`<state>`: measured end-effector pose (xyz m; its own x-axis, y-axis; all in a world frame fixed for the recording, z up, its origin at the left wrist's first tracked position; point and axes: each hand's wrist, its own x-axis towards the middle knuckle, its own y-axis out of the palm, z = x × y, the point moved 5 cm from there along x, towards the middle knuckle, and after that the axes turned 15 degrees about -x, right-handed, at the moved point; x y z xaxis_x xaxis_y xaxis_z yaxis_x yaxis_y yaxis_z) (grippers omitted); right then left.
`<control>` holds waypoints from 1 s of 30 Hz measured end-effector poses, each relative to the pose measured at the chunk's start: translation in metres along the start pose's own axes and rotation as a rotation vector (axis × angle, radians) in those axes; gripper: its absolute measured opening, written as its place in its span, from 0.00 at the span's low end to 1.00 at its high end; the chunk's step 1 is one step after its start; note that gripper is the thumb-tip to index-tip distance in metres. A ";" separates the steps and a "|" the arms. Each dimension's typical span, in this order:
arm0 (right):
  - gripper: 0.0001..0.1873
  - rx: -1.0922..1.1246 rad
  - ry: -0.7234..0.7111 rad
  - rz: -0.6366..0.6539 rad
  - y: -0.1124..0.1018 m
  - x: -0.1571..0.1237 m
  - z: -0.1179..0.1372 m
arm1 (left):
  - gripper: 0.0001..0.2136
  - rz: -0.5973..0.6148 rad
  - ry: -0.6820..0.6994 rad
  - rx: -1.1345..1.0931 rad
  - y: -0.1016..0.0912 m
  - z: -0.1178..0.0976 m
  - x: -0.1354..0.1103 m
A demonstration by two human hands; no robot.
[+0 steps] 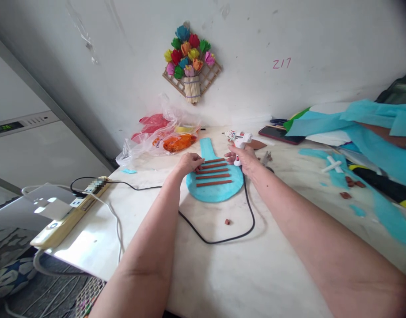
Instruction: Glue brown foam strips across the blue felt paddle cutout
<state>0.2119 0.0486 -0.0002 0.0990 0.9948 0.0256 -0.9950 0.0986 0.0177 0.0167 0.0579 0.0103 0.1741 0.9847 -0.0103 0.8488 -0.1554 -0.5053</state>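
A light-blue paddle-shaped piece [214,194] lies flat on the table, its narrow handle pointing to the wall. Several brown strips [214,183] lie across its round part in near-parallel rows. My left hand [190,163] is at the left edge of the piece, fingertips closed on the left end of the uppermost brown strip. In my right hand [244,155] is a white hot glue gun [241,138], gripped above the right side of the piece, its nozzle pointing left. From it a black cord [216,242] loops over the table and passes under my left forearm.
A power strip [70,212] with plugs lies along the left edge. Plastic bags [166,132] sit against the wall. To the right are a phone [282,134], blue sheets [355,121], white glue sticks [333,164] and brown scraps [350,181]. One small brown piece [227,221] lies in front.
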 end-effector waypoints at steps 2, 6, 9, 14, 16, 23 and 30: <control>0.09 0.002 0.012 0.003 0.000 0.000 -0.002 | 0.11 -0.049 0.046 0.057 -0.005 -0.003 0.001; 0.07 0.008 0.010 0.000 0.000 0.001 -0.005 | 0.10 -0.117 0.179 0.260 -0.010 -0.019 0.003; 0.08 0.012 0.012 -0.009 -0.001 0.001 -0.006 | 0.09 -0.046 0.230 0.422 -0.001 -0.032 0.006; 0.07 0.000 0.005 -0.013 0.000 0.000 -0.005 | 0.11 0.013 0.150 0.584 0.010 -0.040 0.016; 0.07 -0.014 0.005 -0.011 0.001 -0.001 -0.003 | 0.11 0.027 0.112 0.586 0.012 -0.041 0.018; 0.07 -0.049 0.005 -0.022 0.001 -0.001 0.000 | 0.10 0.024 0.008 0.516 0.016 -0.037 0.022; 0.08 -0.024 0.001 -0.023 0.000 0.001 -0.001 | 0.09 -0.015 0.003 0.503 0.021 -0.032 0.026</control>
<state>0.2120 0.0500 -0.0010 0.1215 0.9923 0.0247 -0.9925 0.1217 -0.0058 0.0551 0.0777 0.0274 0.1661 0.9861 0.0023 0.5058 -0.0832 -0.8587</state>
